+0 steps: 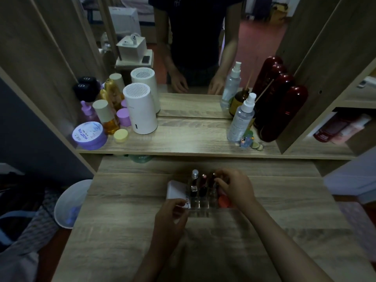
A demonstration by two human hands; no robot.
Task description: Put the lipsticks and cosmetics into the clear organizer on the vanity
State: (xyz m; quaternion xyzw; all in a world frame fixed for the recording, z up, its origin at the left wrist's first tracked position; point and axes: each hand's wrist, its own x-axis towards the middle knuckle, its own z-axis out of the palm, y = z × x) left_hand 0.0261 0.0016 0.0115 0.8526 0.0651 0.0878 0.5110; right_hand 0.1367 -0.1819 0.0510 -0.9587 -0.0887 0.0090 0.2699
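The clear organizer [200, 206] stands in the middle of the lower vanity top. Upright in its back row are a clear-capped lipstick [194, 182], a dark red lipstick [203, 185] and a third dark tube [211, 180]. My right hand [236, 187] is over the organizer's right side, fingertips closed on the top of that third tube. An orange-red round item [223, 201] lies under this hand. My left hand [173, 216] grips the organizer's front left corner. A white box [176, 189] stands against the organizer's left side.
The upper shelf carries purple jars [90, 135], amber bottles [110, 121] and a white cylinder [141, 109] at left, spray bottles [242, 119] and a dark red case [278, 110] at right. A mirror stands behind. A white bin [71, 202] sits left of the table.
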